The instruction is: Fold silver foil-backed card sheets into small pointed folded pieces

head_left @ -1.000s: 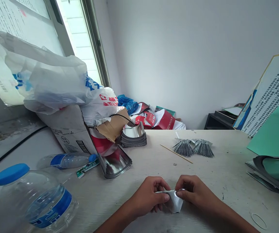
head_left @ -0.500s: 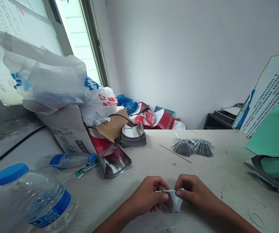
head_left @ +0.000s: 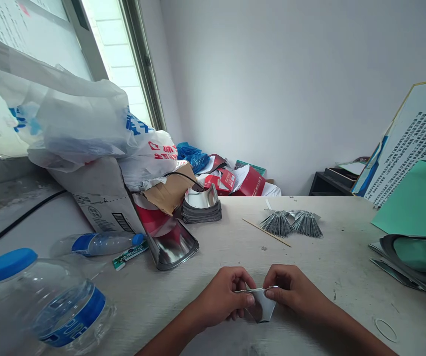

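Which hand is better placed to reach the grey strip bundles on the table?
Probably the right hand: it sits nearer, almost straight below the grey strip bundles. The left hand lies farther left. Both pinch the silver foil piece.

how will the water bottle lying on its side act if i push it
The water bottle lies on its round side, so it would probably roll easily. It looks clear and mostly empty, so it is likely light for its size. Its thin plastic walls would probably dent if squeezed.

The left hand [head_left: 222,296] and the right hand [head_left: 290,291] pinch one small silver foil piece [head_left: 262,306] over the tabletop [head_left: 327,262], and two grey bundles [head_left: 290,224] lie farther ahead.
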A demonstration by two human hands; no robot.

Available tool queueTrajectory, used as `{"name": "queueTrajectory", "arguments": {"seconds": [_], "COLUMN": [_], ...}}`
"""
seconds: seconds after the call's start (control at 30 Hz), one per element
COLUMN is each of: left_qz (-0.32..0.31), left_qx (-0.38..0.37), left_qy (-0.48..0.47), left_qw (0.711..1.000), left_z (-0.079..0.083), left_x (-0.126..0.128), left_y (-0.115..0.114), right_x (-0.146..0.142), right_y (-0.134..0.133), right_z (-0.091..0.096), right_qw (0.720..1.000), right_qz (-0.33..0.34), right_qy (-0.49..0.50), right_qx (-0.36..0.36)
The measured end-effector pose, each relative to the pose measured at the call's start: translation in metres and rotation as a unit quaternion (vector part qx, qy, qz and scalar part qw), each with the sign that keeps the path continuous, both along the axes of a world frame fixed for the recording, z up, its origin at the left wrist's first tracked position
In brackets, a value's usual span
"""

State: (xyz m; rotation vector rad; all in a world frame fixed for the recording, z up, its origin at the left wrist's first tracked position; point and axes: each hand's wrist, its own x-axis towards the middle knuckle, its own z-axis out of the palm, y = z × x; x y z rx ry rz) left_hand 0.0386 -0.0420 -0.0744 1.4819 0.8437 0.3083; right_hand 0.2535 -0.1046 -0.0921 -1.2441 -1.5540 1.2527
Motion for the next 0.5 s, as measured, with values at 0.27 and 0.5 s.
{"name": "queueTrajectory", "arguments": {"seconds": [0.27,0.5], "left_qz": [0.010,-0.001], "left_qx": [-0.007,0.001], "left_qy": [-0.002,0.001], "left_qw": [1.000,1.000], "left_z": [0.0005,-0.0005], "left_x": [0.0003,-0.0001], "left_y": [-0.0001,0.0006], "right_x": [0.0000,0.0006], "right_y": [0.0007,0.0011], "right_z": [0.0014,0.0004], "right_qw": [1.000,1.000], "right_qz": [-0.002,-0.007], "right_qy": [0.000,-0.004], "right_qx": [0.001,0.006]}}
